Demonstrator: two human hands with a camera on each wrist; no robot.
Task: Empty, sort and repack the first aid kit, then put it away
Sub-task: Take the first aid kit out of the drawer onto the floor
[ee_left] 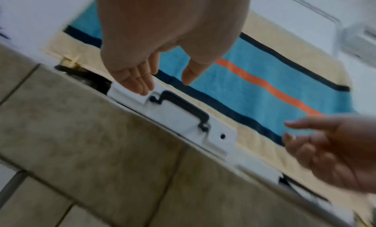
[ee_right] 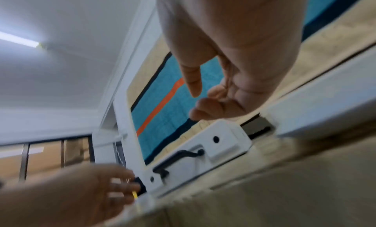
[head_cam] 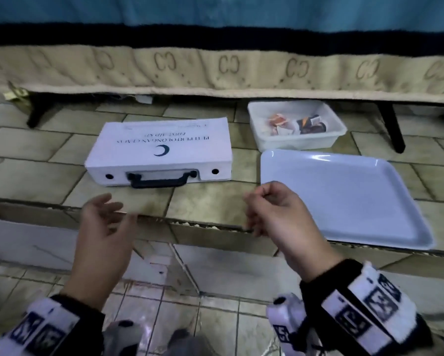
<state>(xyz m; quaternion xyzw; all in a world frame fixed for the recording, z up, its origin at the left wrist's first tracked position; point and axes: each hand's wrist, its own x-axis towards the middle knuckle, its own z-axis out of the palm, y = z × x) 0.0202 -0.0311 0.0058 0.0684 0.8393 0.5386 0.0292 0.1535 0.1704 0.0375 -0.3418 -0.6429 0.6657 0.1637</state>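
Note:
The white first aid kit [head_cam: 159, 147] lies closed on the tiled floor, its black handle [head_cam: 161, 179] facing me. Both hands hover a short way in front of it and touch nothing. My left hand [head_cam: 113, 214] is spread, palm turned inward, near the kit's left front corner. My right hand [head_cam: 264, 201] hangs with loosely curled fingers near the tray's corner and is empty. The left wrist view shows the left hand [ee_left: 164, 85] above the kit [ee_left: 179, 117]. In the right wrist view the right hand [ee_right: 201, 101] is above the kit's end [ee_right: 223, 143].
A white tray [head_cam: 344, 201] lies on the floor to the right of the kit. Behind it stands a clear plastic tub [head_cam: 262, 140] with several small packets. A bed with a beige mattress [head_cam: 215, 73] overhangs the back, on black legs [head_cam: 392, 129].

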